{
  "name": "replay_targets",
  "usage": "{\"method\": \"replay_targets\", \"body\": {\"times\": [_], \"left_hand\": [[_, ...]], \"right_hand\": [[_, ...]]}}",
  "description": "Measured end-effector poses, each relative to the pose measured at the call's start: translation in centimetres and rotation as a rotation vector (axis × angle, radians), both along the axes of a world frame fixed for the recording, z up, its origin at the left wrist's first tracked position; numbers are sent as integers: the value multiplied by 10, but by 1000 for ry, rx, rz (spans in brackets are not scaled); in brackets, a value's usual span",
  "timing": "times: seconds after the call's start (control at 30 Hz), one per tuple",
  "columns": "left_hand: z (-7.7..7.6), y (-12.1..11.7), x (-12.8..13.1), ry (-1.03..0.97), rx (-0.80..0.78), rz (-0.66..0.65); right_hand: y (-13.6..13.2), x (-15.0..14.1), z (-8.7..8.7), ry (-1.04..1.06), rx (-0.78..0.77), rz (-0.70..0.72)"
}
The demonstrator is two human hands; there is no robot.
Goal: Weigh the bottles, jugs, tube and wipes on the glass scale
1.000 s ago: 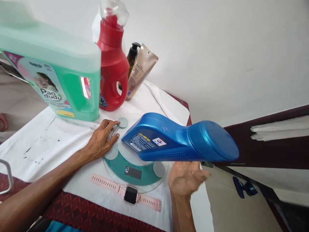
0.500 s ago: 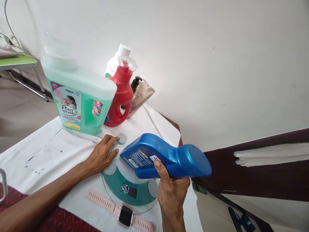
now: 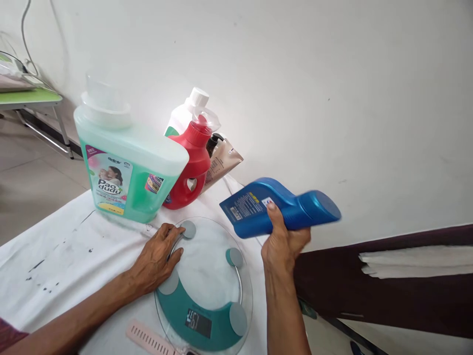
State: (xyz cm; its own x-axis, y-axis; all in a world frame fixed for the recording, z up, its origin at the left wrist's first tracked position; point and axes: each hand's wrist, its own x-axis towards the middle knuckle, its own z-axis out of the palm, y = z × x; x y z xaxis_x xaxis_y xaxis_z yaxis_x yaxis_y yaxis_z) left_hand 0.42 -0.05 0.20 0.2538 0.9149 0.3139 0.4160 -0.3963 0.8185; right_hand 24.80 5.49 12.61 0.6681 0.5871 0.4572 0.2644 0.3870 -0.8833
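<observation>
In my right hand (image 3: 284,236) is a blue plastic bottle (image 3: 254,209), lying on its side above the table. Its blue cap points right, and my thumb presses on the label side. My left hand (image 3: 158,256) grips the left edge of a round glass scale (image 3: 210,256), with fingertips by a grey round pad. The scale has a teal front band and a lit display (image 3: 198,323), whose digits I cannot read surely. Below the scale, the pink strap of a watch (image 3: 150,337) shows, the watch mostly cut off by the frame.
Behind the scale stand a large green detergent jug (image 3: 111,172), a red bottle (image 3: 192,162), a white bottle (image 3: 181,116) and a tilted beige tube (image 3: 223,160). A white cloth (image 3: 70,246) covers the table. The white wall (image 3: 332,98) rises close behind.
My right hand has lifted the blue bottle up and to the right, off from over the scale. My left hand stays at the scale's edge. The view has tilted up slightly.
</observation>
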Motion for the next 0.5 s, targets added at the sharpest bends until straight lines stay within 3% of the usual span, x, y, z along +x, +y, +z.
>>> {"method": "replay_targets", "body": {"times": [0.23, 0.37, 0.5], "left_hand": [[0, 0, 1, -10, 4, -5], [2, 0, 2, -2, -11, 2], [3, 0, 2, 12, -35, -16]], "right_hand": [[109, 6, -38, -58, 6, 33], [138, -1, -60, -83, -51, 11], [150, 0, -69, -110, -102, 0]]}}
